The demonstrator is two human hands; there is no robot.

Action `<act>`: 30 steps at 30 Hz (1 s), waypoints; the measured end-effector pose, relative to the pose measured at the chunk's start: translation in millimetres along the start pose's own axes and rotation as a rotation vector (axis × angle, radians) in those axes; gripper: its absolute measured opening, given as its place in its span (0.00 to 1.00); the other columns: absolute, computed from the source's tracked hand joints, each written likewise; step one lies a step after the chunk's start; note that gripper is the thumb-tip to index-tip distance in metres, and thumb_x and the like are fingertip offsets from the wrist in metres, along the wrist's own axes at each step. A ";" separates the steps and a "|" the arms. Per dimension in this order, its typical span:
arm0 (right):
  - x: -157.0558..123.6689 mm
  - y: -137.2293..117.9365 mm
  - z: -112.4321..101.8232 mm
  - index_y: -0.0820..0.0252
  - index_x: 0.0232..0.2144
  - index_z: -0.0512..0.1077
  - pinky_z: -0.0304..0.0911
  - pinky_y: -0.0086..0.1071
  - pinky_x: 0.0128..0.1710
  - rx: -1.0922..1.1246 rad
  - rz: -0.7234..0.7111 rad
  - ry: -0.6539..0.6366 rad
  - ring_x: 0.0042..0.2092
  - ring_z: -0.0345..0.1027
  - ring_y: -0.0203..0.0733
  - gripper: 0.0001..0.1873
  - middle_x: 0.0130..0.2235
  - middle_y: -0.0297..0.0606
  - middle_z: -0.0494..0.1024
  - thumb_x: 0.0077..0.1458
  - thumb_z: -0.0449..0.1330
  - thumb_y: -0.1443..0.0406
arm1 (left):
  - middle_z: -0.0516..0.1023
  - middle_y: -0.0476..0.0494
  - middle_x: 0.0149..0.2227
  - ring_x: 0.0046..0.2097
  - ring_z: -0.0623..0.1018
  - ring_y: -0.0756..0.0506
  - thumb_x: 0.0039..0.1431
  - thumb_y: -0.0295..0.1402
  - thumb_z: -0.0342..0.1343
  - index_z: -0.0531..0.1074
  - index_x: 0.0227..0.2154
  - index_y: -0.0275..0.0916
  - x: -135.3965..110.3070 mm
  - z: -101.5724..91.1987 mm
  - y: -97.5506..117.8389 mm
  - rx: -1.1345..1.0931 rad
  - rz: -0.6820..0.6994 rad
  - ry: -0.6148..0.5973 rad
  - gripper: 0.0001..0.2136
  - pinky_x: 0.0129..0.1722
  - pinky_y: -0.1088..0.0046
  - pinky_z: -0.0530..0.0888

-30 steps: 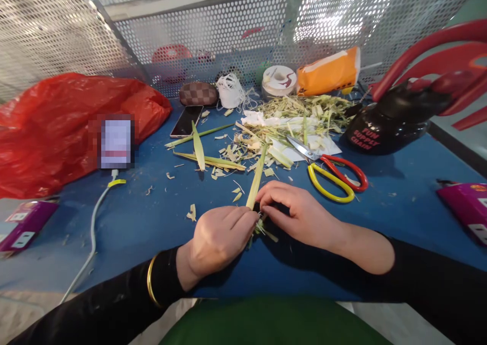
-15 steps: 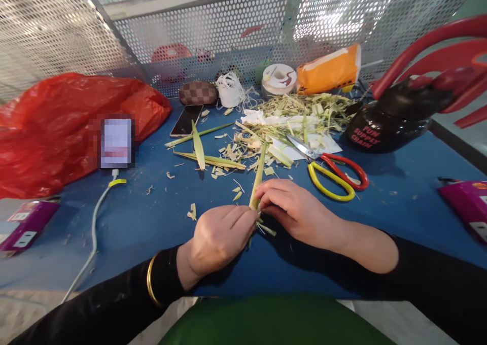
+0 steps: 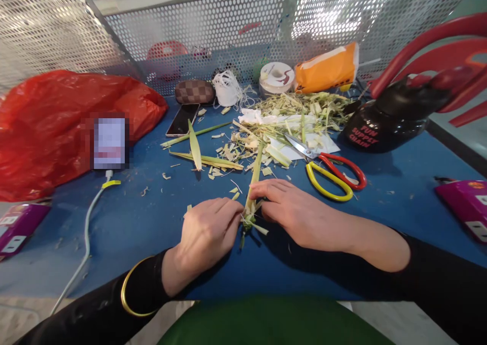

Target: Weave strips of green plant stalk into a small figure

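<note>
A bundle of pale green leaf strips (image 3: 254, 175) lies on the blue table, pointing away from me, with a darker knotted end near me. Fine white thread (image 3: 248, 215) crosses its lower end. My left hand (image 3: 209, 231) is closed at the left of the bundle, fingertips pinching the thread. On the other side, my right hand (image 3: 292, 208) is closed too, its curled fingers beside the bundle and apparently on the thread's other end; the palm side is hidden. Red-and-yellow-handled scissors (image 3: 329, 175) lie partly open to the right. Loose leaves (image 3: 195, 147) lie left of the bundle.
Leaf scraps (image 3: 304, 104) are heaped at the back, near a thread ball (image 3: 227, 89), a ribbon spool (image 3: 277, 78) and an orange packet (image 3: 327, 68). A black bottle (image 3: 384, 119) stands right. Left are a red plastic bag (image 3: 57, 127) and a cable (image 3: 87, 238).
My left hand has drawn away to the left from the bundle, so the hands are farther apart. The knotted lower end and the thread across it now show more. The view has shifted slightly.
</note>
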State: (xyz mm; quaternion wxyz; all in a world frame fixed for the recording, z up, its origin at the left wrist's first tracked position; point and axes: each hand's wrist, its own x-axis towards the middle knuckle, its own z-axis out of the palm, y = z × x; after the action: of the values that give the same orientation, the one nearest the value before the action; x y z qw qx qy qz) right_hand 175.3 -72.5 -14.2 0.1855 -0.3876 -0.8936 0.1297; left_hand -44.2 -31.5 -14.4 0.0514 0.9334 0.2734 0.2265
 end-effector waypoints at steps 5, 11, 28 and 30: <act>0.4 -7.0 -9.2 0.62 0.32 0.69 0.62 0.45 0.48 0.007 0.071 0.024 0.51 0.64 0.51 0.09 0.50 0.48 0.69 0.53 0.53 0.77 | 0.76 0.47 0.25 0.29 0.75 0.47 0.59 0.26 0.50 0.72 0.28 0.39 2.0 0.7 -2.3 0.036 -0.045 -0.021 0.08 0.31 0.71 0.68; 3.0 -16.6 -9.0 0.58 0.27 0.63 0.62 0.30 0.31 0.520 0.306 0.147 0.32 0.65 0.36 0.08 0.36 0.38 0.73 0.51 0.52 0.76 | 0.74 0.48 0.24 0.28 0.73 0.47 0.56 0.25 0.51 0.71 0.26 0.39 7.1 0.8 -2.0 -0.021 -0.079 -0.049 0.06 0.30 0.70 0.66; 2.7 -7.7 -1.4 0.59 0.34 0.67 0.57 0.29 0.30 0.325 0.404 0.039 0.30 0.64 0.36 0.04 0.31 0.33 0.70 0.55 0.59 0.70 | 0.77 0.52 0.25 0.29 0.74 0.51 0.54 0.29 0.56 0.74 0.25 0.39 14.8 -1.0 -2.6 -0.442 -0.456 -0.199 0.05 0.30 0.77 0.67; 1.5 -7.0 0.4 0.60 0.33 0.69 0.56 0.30 0.30 0.181 0.348 0.003 0.31 0.64 0.37 0.03 0.32 0.35 0.69 0.56 0.58 0.71 | 0.77 0.53 0.25 0.28 0.74 0.51 0.55 0.30 0.56 0.74 0.25 0.39 14.8 -1.0 -3.2 -0.457 -0.472 -0.211 0.05 0.30 0.77 0.67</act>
State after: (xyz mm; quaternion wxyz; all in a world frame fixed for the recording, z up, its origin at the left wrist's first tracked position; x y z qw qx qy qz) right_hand 169.7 -76.1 -11.6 0.1958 -0.5183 -0.7974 0.2391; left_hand -35.2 -21.0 -8.3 0.3380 0.8271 0.4172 0.1659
